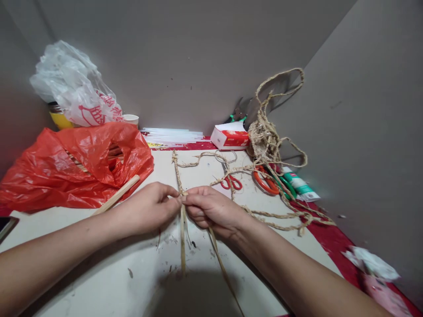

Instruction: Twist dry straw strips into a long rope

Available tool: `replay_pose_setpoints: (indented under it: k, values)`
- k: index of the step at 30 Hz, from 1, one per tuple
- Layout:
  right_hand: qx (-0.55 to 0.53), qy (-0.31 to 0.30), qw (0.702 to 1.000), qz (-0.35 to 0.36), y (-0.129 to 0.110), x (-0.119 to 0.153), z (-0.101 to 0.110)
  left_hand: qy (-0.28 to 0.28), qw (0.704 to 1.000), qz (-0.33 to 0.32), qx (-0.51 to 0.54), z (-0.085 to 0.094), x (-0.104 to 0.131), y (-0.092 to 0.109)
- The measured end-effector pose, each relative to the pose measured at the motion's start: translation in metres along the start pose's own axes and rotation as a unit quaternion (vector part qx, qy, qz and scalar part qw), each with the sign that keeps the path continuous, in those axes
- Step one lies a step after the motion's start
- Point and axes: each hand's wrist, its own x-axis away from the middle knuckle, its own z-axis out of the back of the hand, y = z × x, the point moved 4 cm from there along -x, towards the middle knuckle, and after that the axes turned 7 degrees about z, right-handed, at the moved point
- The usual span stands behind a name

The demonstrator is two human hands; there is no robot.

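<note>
A thin straw braid [178, 174] runs down the board toward me, and both my hands meet at its lower end. My left hand [153, 204] pinches it there between thumb and fingertips. Just right of it, my right hand [211, 207] is closed, thumb and forefinger on the same spot and the other fingers curled in. Loose flat straw strands [183, 246] hang below the pinch, and one longer strand [223, 268] trails from under my right hand toward the front. The exact crossing of strands is hidden by my fingertips.
Red-handled scissors [231, 182] and a tangle of braided straw cord [264, 136] lie to the right, near a red and white box [230, 137] and a green-white tube [300, 184]. A red plastic bag [76, 163] with a wooden stick [119, 193] beside it fills the left.
</note>
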Motion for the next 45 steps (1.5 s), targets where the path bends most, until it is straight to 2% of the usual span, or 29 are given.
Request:
replay_pose_setpoints:
  k: [2,4,9,14,18,24,27,31,36,39,42,45]
  values:
    - [-0.003,-0.012,1.0,0.0,0.0,0.0,0.001,0.086,0.995,-0.033,-0.027,0.012,-0.004,0.001]
    - [-0.004,-0.022,1.0,-0.001,0.0,0.0,0.002,0.113,0.992,-0.058,0.0,0.012,-0.01,-0.002]
    - [0.011,-0.038,0.999,-0.009,-0.002,0.0,0.002,0.003,0.988,-0.047,0.148,-0.006,-0.025,-0.017]
    - [0.038,-0.05,0.998,-0.019,-0.003,-0.001,0.002,-0.008,0.993,-0.055,0.102,-0.003,-0.025,-0.016]
    - [0.062,-0.049,0.997,-0.016,-0.004,0.0,0.003,-0.016,0.998,-0.035,0.053,0.002,-0.023,-0.013]
    - [0.15,-0.048,0.987,0.014,-0.008,0.0,0.006,-0.061,0.994,-0.035,0.086,0.004,-0.023,-0.008]
    - [0.244,-0.04,0.968,0.044,-0.01,0.0,0.007,-0.09,0.988,-0.01,0.128,0.0,-0.024,-0.011]
    - [0.382,-0.009,0.921,0.07,-0.012,0.002,0.007,-0.112,0.973,0.039,0.2,-0.006,-0.025,-0.017]
    - [0.485,0.001,0.869,0.099,-0.02,0.008,0.007,-0.081,0.973,0.029,0.216,-0.007,-0.027,-0.02]
    - [0.511,-0.004,0.853,0.107,-0.028,0.012,0.01,-0.061,0.981,0.021,0.184,-0.007,-0.027,-0.022]
    - [0.483,-0.016,0.871,0.093,-0.031,0.015,0.008,-0.043,0.985,0.018,0.164,-0.008,-0.028,-0.024]
    - [0.374,-0.039,0.926,0.029,-0.026,0.017,-0.002,-0.024,0.984,0.006,0.178,-0.008,-0.027,-0.023]
